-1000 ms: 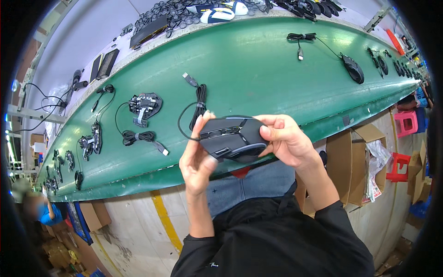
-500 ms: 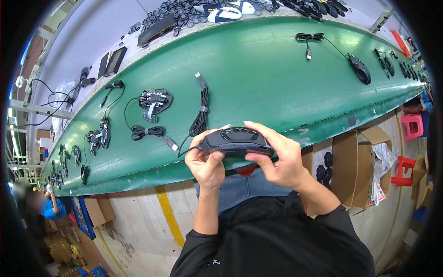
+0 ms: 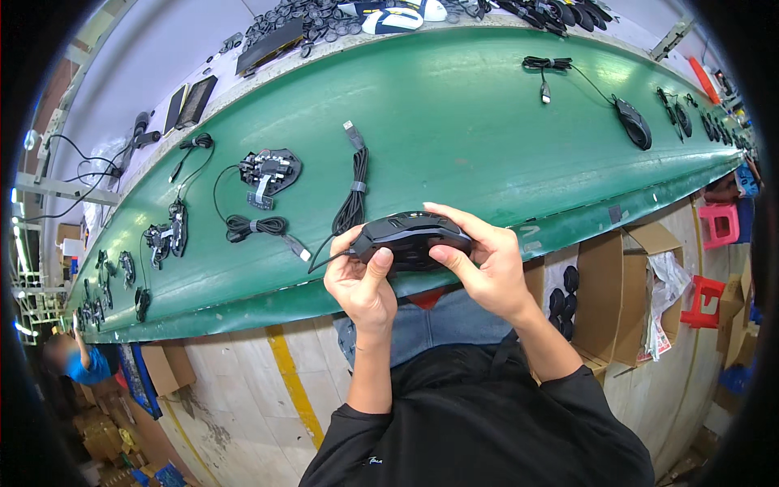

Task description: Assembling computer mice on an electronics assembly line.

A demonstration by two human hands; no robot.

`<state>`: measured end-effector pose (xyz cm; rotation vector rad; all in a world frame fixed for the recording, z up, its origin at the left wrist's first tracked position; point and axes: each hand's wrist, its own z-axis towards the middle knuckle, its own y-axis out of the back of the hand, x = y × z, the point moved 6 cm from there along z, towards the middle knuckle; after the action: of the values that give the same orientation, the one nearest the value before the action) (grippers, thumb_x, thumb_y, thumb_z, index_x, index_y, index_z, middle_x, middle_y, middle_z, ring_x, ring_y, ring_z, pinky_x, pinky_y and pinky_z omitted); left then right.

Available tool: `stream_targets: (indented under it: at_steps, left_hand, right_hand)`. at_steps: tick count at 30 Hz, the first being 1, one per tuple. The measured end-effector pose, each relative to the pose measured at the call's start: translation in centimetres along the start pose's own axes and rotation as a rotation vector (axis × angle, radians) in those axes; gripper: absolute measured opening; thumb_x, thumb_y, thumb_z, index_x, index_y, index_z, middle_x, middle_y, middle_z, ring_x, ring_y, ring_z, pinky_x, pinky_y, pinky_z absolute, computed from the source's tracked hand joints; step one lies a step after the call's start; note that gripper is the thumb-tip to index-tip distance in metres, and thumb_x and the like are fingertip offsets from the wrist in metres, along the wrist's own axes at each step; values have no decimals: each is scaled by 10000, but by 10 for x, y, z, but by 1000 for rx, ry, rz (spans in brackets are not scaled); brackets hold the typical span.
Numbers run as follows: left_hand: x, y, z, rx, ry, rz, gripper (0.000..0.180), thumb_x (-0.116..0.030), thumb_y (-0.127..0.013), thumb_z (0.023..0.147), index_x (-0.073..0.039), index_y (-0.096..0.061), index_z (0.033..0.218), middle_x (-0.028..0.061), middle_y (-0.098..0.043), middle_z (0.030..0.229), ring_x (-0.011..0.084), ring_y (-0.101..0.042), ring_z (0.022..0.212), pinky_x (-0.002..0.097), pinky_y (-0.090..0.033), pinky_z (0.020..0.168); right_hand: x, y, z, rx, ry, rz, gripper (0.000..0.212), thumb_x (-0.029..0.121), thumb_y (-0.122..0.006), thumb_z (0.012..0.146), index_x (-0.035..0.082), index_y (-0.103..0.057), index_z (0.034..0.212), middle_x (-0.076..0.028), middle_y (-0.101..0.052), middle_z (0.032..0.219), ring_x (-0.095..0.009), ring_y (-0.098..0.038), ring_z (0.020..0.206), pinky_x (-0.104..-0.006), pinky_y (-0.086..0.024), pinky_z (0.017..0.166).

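A black computer mouse (image 3: 410, 235) is held between both hands above the near edge of the green belt, its underside tilted partly toward me. My left hand (image 3: 363, 284) grips the cable end, thumb pressed on the near side. My right hand (image 3: 485, 264) closes round the other end, thumb on the underside and fingers over the far side. From its left end the cord runs to a bundled black USB cable (image 3: 354, 191) lying on the belt.
On the green belt (image 3: 438, 122) lie an opened mouse (image 3: 272, 170) with exposed parts, more mouse assemblies (image 3: 169, 234) to the left and a finished-looking mouse (image 3: 631, 122) at right. Small dark parts heap on the far ledge. Cardboard boxes (image 3: 604, 300) and a red stool (image 3: 704, 302) stand at right.
The mouse has rolled in my hands, so more of its underside faces me and the openwork top has turned away. Both thumbs have shifted onto the underside.
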<state>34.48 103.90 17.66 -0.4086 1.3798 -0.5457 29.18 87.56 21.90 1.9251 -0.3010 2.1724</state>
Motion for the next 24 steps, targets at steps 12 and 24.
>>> stream_targets:
  at_steps: [12,24]
  left_hand:
    - [-1,-5,0,99,-57,88,396,87,-753,781,39,-575,1131,261,-647,1160,281,-649,1063,380,-511,960]
    - [-2,-8,8,215,89,162,359,78,-739,798,54,-600,1128,233,-651,1178,230,-640,1053,349,-508,954]
  right_hand:
    - [33,6,11,-85,394,-421,183,12,-780,713,12,-750,894,-133,-740,917,-251,-725,874,-315,-573,787]
    - [32,8,11,-49,558,-565,192,58,-822,612,23,-701,758,-77,-646,679,-235,-622,654,-338,-491,576]
